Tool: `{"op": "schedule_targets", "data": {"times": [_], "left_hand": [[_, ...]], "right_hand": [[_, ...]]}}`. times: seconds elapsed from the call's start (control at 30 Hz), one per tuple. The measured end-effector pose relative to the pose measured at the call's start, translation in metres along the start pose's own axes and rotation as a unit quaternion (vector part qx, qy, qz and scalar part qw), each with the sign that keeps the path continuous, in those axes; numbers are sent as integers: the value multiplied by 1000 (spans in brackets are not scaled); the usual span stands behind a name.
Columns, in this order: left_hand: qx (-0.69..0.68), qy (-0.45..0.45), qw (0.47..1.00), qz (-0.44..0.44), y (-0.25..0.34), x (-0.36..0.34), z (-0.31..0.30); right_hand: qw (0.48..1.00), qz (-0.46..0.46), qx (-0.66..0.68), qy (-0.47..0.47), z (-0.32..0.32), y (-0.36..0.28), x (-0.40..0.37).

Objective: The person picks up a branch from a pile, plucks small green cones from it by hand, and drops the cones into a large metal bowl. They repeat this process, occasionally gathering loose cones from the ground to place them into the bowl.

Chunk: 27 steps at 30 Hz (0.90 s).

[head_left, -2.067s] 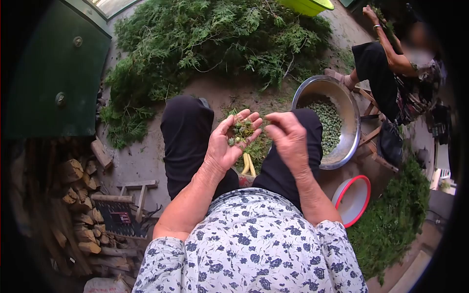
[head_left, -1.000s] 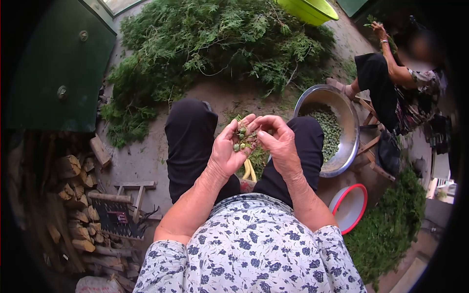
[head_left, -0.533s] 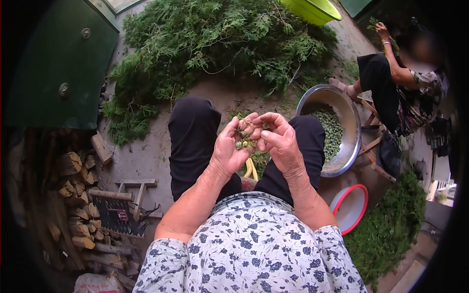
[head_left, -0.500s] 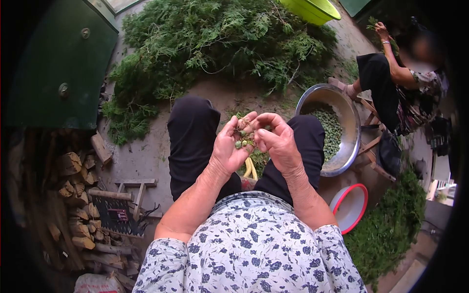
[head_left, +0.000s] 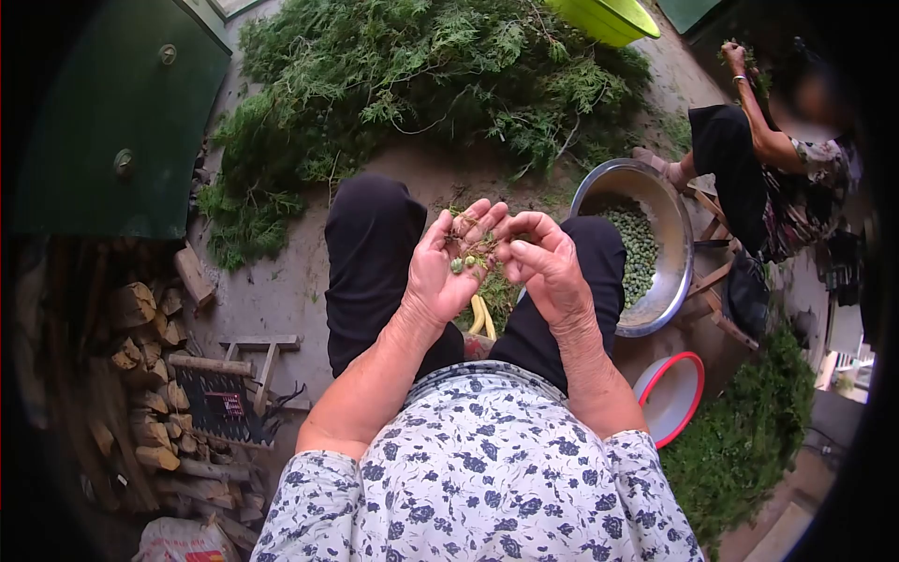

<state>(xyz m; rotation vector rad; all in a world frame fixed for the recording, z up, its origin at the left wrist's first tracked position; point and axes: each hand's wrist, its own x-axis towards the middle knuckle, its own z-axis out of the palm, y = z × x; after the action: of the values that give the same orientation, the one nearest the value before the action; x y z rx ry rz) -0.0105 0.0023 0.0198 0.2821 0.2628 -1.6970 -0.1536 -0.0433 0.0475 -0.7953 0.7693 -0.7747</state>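
My left hand (head_left: 440, 272) is cupped palm up over my lap, holding small round green cones (head_left: 457, 265) with bits of brown and green twig. Beside it, my right hand (head_left: 551, 267) has its thumb and forefinger bent together at the edge of the left palm; whatever lies between those fingertips is too small to name. To the right of my knee stands a metal basin (head_left: 682, 253) with many green cones (head_left: 637, 253) in it.
A large heap of green branches (head_left: 421, 84) lies ahead, below a lime-green tub (head_left: 613, 19). At right are a seated person (head_left: 777, 159), a red-rimmed bowl (head_left: 693, 389) and cut greenery (head_left: 749, 450). Firewood (head_left: 140, 375) and a small stool (head_left: 220, 393) are at left.
My right hand has shifted slightly right and down, its fingers a little looser. The co-worker's raised hand has changed pose with its sprig. The view has shifted slightly.
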Motion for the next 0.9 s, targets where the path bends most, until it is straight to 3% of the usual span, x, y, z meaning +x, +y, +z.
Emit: {"op": "schedule_targets", "data": {"times": [0.03, 0.1, 0.2, 0.37, 0.43, 0.47, 0.5, 0.6, 0.63, 0.7, 0.77, 0.83, 0.9], "left_hand": [[0, 0, 1000, 0, -1, 1, -1], [8, -8, 1000, 9, -1, 5, -5], [15, -17, 1000, 2, -1, 4, -5], [9, -7, 1000, 9, -2, 4, -5], [-6, -10, 1000, 12, -1, 5, -5], [-9, -4, 1000, 19, -1, 4, -4], [-11, 2, 1000, 24, -1, 4, -3], [21, 8, 999, 31, -1, 5, -6], [39, 12, 999, 35, -2, 6, -6], [78, 15, 996, 36, -2, 5, -6], [118, 43, 991, 50, -3, 5, -4], [120, 36, 991, 53, -4, 5, -8], [74, 5, 996, 47, -4, 7, -12]], "right_hand": [[999, 2, -48, -6, -2, 0, -2], [950, -130, -283, -25, 1, 8, -5], [894, -192, -403, -29, 16, 12, -9], [855, -254, -451, -8, 14, 26, -4], [943, -160, -292, 4, 12, 20, -6], [990, 14, -139, 14, 14, 7, -11], [990, 15, -140, 14, 15, 7, -12], [940, -106, -325, 9, 22, 15, -10], [883, -191, -429, 13, 25, 20, -10], [825, -265, -499, 1, 28, 34, -9], [823, -266, -502, 11, 29, 36, -6], [840, -222, -495, 18, 25, 38, -4], [844, -237, -481, 19, 19, 30, -5]]}}
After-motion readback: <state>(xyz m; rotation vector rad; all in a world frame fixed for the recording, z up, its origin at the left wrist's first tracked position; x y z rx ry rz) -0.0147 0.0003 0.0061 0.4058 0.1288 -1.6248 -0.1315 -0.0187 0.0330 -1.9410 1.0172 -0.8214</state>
